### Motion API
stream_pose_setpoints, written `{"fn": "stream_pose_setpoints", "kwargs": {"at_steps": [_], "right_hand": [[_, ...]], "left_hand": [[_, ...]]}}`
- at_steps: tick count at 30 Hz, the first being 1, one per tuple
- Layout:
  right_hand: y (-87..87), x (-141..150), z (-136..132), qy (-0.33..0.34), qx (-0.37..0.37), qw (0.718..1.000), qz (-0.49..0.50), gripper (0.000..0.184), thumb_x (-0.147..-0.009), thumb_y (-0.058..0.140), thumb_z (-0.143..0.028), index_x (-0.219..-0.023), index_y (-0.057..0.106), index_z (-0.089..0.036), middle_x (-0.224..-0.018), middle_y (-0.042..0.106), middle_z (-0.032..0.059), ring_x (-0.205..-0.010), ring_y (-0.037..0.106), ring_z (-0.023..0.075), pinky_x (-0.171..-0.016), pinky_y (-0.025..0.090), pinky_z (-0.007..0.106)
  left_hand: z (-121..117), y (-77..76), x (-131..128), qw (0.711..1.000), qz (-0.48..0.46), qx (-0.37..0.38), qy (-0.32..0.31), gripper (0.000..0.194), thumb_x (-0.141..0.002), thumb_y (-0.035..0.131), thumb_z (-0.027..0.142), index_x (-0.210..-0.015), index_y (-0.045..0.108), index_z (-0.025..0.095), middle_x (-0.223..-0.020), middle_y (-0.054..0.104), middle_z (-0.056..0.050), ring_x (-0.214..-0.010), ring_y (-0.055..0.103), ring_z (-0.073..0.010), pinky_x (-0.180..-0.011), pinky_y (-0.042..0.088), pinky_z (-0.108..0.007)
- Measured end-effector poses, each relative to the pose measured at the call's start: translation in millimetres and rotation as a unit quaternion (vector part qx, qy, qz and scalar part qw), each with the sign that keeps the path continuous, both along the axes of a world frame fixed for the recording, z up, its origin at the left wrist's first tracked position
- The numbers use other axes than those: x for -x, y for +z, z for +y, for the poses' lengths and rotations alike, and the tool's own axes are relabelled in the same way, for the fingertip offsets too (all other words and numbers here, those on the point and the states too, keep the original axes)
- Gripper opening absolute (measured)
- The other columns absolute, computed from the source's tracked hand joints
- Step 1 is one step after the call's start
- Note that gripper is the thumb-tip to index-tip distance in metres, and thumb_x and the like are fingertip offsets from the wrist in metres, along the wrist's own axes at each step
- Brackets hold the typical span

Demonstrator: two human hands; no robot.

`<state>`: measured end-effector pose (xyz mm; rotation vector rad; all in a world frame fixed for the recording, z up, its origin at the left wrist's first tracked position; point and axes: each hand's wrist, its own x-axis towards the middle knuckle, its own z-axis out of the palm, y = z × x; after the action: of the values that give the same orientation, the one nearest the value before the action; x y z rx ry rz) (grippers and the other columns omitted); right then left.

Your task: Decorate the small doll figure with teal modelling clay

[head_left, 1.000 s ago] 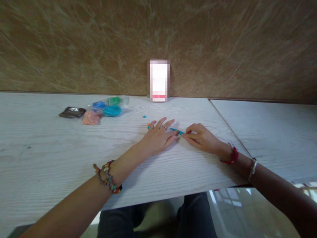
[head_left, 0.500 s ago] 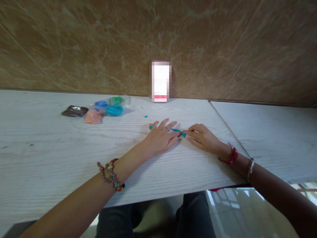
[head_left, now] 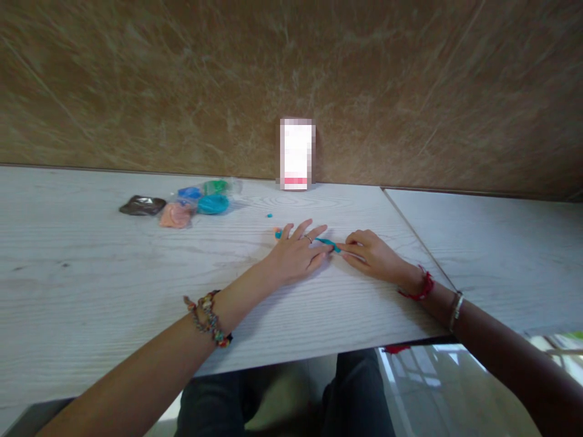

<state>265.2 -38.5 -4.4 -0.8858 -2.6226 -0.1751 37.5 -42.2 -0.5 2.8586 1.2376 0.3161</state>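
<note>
A thin turquoise strip of modelling clay (head_left: 326, 241) lies on the table between my hands. My left hand (head_left: 298, 258) is palm down with its fingers spread, covering part of the strip, and its index fingertip rests against the clay near the right end. My right hand (head_left: 371, 255) reaches in from the right, thumb and index fingertip closed at that same end of the strip, the other fingers curled. Just beyond the left hand's little finger sits a small turquoise and orange clay piece (head_left: 277, 233), partly hidden. A tiny turquoise bit (head_left: 269, 215) lies farther back.
Bagged clay lies at back left: brown (head_left: 143, 205), peach (head_left: 175, 215), blue (head_left: 188, 193), turquoise (head_left: 213, 204) and green (head_left: 215, 186). A phone with a blurred screen (head_left: 296, 155) leans on the marbled wall (head_left: 182, 79). A seam (head_left: 410, 233) crosses the white table (head_left: 91, 291).
The right fingertips have shifted slightly left over the strip's end, so less of that end shows. The left hand stays nearly in place; the whole view has shifted a little.
</note>
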Motion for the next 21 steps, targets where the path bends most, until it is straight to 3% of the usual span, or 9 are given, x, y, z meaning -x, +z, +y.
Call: {"fn": "stream_pose_setpoints", "kwargs": {"at_steps": [3, 8, 14, 21], "right_hand": [[-0.5, -2.0, -0.8, 0.009, -0.029, 0.999, 0.016, 0.028, -0.09, 0.045, -0.029, -0.103, 0.065, -0.015, -0.086, 0.061, 0.0094, -0.078, 0.053, 0.0172, -0.07, 0.042, 0.032], [0.2, -4.5, -2.1, 0.021, -0.011, 1.0, 0.005, 0.027, -0.091, 0.044, -0.029, -0.096, 0.067, -0.018, -0.082, 0.061, 0.0078, -0.073, 0.053, 0.0159, -0.066, 0.042, 0.031], [1.2, -6.7, -2.5, 0.002, -0.002, 0.998, 0.062, 0.03, -0.091, 0.043, -0.029, -0.107, 0.063, -0.014, -0.086, 0.06, 0.0099, -0.078, 0.054, 0.0171, -0.07, 0.046, 0.032], [-0.8, -3.6, -1.3, 0.009, 0.001, 1.0, -0.012, 0.031, -0.091, 0.042, -0.032, -0.105, 0.066, -0.018, -0.087, 0.059, 0.0093, -0.076, 0.053, 0.0171, -0.069, 0.044, 0.033]], "left_hand": [[-0.8, 0.6, -0.2, 1.0, 0.002, -0.007, -0.007, 0.039, -0.094, 0.027, 0.037, -0.122, 0.055, 0.033, -0.145, 0.037, -0.003, -0.134, 0.027, -0.0304, -0.102, 0.025, -0.059], [-0.3, 2.2, -0.3, 1.0, -0.015, -0.02, -0.007, 0.039, -0.094, 0.029, 0.039, -0.125, 0.052, 0.033, -0.146, 0.035, -0.006, -0.134, 0.027, -0.03, -0.103, 0.026, -0.057], [-2.1, -2.1, -1.7, 1.0, -0.005, -0.014, -0.006, 0.039, -0.094, 0.028, 0.039, -0.122, 0.054, 0.035, -0.146, 0.035, -0.001, -0.135, 0.025, -0.0308, -0.102, 0.023, -0.061], [-1.8, 4.9, -0.6, 0.999, -0.042, -0.033, -0.007, 0.04, -0.093, 0.031, 0.04, -0.121, 0.056, 0.03, -0.144, 0.037, -0.006, -0.133, 0.028, -0.03, -0.104, 0.024, -0.057]]}}
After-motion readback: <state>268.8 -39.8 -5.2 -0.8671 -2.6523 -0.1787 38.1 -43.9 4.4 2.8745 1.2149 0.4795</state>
